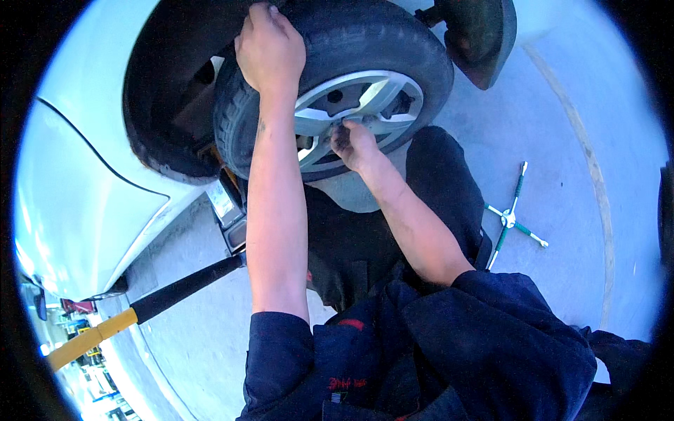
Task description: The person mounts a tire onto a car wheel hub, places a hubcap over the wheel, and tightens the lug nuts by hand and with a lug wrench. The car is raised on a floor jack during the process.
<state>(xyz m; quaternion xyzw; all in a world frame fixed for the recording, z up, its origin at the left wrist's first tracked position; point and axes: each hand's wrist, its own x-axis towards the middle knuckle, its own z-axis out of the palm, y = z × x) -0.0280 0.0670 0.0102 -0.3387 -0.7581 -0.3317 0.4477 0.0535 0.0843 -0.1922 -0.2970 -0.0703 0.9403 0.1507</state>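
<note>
A black tyre on a silver spoked rim sits in the dark wheel arch of a white car. My left hand grips the upper left of the tyre, its fingers closed over the tread. My right hand is at the middle of the rim, with dirty fingers curled near the hub; whatever they hold is too small and shaded to make out. Both forearms reach up over my dark-clothed legs.
A cross wheel wrench with green sleeves lies on the grey floor at the right. A jack with a black and yellow handle is under the car at the left. Equipment stands far off at the lower left. A dark flap hangs right of the tyre.
</note>
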